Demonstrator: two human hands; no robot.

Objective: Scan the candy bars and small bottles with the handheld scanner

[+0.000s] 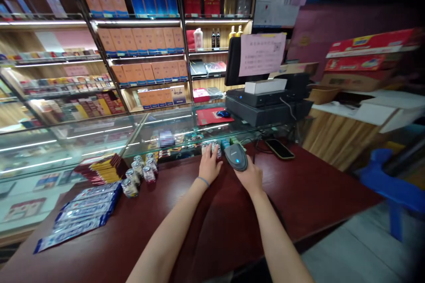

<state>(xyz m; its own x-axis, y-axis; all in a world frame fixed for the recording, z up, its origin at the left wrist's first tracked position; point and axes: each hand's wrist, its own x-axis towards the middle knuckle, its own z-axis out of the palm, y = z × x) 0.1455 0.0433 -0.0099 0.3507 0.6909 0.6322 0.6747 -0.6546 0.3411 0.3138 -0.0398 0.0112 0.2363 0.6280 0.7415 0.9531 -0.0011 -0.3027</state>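
Observation:
My left hand (pixel 209 166) reaches to the back of the wooden counter, its fingers stretched over silver-topped small jars (pixel 204 147) by the glass edge. The thumb stands apart, and the hand partly covers the jars. In my right hand (pixel 250 177) is a dark grey barcode scanner (pixel 235 155) with a blue light on top; my fingers wrap its handle. Just behind the scanner are small green and blue items (pixel 226 143), mostly hidden. To the left stand two rows of similar small jars (pixel 149 173), beside several blue-and-silver flat packets (pixel 84 212) laid overlapping.
Stacked red and yellow packs (pixel 106 169) lie by the glass display case (pixel 136 129). A phone (pixel 280 148) rests at the right, near the black cash drawer (pixel 255 112) and monitor (pixel 233 62). A blue stool (pixel 393 185) stands beyond the counter's right edge.

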